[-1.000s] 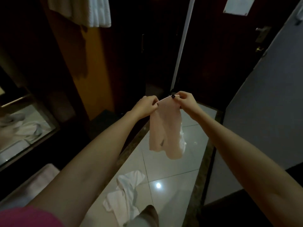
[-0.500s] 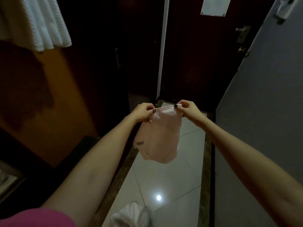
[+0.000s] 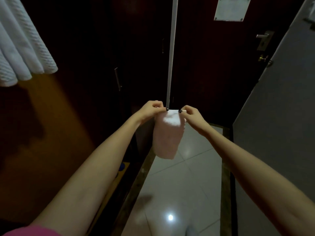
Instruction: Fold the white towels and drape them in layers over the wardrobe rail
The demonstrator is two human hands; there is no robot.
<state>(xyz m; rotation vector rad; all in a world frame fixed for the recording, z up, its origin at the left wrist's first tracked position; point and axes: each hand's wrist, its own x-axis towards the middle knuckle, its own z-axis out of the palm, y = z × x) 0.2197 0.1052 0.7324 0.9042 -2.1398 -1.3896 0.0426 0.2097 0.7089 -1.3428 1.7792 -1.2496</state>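
A small pale towel (image 3: 167, 138) hangs in front of me, held up by its top edge at chest height. My left hand (image 3: 150, 110) pinches the top left corner and my right hand (image 3: 191, 114) pinches the top right corner, the two hands close together. The cloth droops in a narrow fold below them, its upper part lit brighter. Several white ribbed towels (image 3: 22, 48) hang in layers at the upper left; the rail that bears them is out of view.
A dark wardrobe door with a metal handle (image 3: 118, 79) stands straight ahead, beside a white vertical strip (image 3: 171, 51). A dark door with a lever handle (image 3: 263, 37) and a notice (image 3: 231, 8) is at the back right. A grey wall (image 3: 276, 120) runs along the right. Glossy floor tiles (image 3: 184, 184) lie below.
The view has tilted up and the towel on the floor has left the frame. My hands have raised the pale towel and drawn closer together, so it hangs narrower.
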